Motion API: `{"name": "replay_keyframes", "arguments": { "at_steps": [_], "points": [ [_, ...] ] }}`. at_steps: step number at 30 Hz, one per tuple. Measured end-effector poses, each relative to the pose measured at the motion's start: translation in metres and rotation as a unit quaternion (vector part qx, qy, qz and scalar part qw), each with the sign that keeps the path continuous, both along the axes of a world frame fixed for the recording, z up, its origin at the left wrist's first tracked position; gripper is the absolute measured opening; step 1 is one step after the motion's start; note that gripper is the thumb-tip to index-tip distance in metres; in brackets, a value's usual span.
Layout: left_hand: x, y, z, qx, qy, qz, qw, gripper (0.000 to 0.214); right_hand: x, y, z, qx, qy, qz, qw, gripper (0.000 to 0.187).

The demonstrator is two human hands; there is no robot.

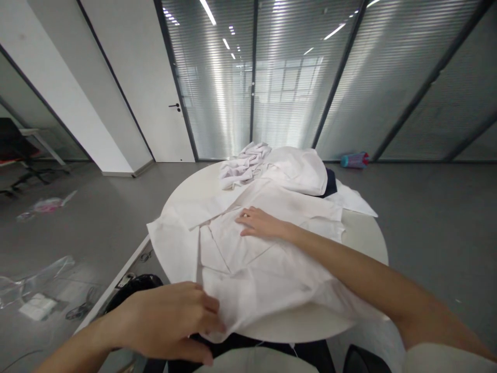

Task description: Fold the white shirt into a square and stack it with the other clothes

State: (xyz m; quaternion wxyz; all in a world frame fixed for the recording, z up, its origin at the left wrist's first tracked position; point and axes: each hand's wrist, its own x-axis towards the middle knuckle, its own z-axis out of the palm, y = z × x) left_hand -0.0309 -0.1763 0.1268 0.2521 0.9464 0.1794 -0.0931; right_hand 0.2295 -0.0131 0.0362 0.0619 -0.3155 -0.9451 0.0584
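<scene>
A white shirt-like garment lies spread over the round white table, with a sleeve-like panel hanging over the table's left edge. My right hand rests flat on the middle of the garment, its fingers spread and holding nothing. At the near left edge, my left hand touches or hovers close to the cloth. Its fingers are bent, and the thumb stands apart from them with no fabric visible between. The left fingertips are partly hidden.
Behind the garment lie a crumpled white cloth, a folded white cloth and a dark blue piece. A black chair-like edge sits by the table's left side. Clear plastic and a white box are on the floor.
</scene>
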Motion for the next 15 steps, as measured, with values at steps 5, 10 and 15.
{"name": "replay_keyframes", "arguments": {
  "at_steps": [5,10,15],
  "points": [
    [-0.017,0.028,-0.009,0.040,-0.036,0.153,0.987,0.031,-0.014,-0.006,0.008,0.039,0.026,-0.066,0.997,0.018],
    [-0.043,0.087,-0.045,0.166,-0.060,0.296,0.939,0.047,0.001,-0.004,0.062,0.066,0.293,-0.167,0.939,0.015],
    [-0.043,0.099,-0.054,0.203,-0.009,0.370,0.906,0.071,0.085,0.010,0.146,0.185,0.571,-0.257,0.758,0.022]
  ]
}}
